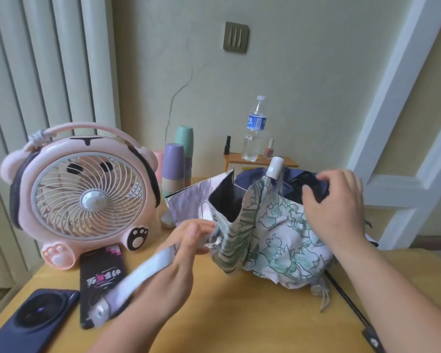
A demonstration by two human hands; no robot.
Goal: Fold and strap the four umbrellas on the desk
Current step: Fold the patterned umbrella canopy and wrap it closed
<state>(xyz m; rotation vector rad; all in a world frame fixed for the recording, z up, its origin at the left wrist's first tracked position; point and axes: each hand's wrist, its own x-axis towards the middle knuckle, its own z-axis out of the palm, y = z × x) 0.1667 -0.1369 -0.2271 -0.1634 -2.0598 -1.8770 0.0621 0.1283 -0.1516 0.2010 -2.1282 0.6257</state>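
Fingers (197,231) of left hand (173,268) grip a white umbrella handle (138,278) pointing near-left; right hand (334,207) clutches navy umbrella (255,175).

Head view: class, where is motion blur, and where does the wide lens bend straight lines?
Head view: the left hand and the white umbrella handle it grips are smeared by motion; the right hand, gripping dark fabric, is sharper; at the head view's edges, the curtain folds and white frame lean and bow.

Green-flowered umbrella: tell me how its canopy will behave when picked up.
The canopy lies crumpled in loose folds, so it will probably flop and sag. Thin fabric suggests it is light. The white piece the left hand grips looks stiffer.
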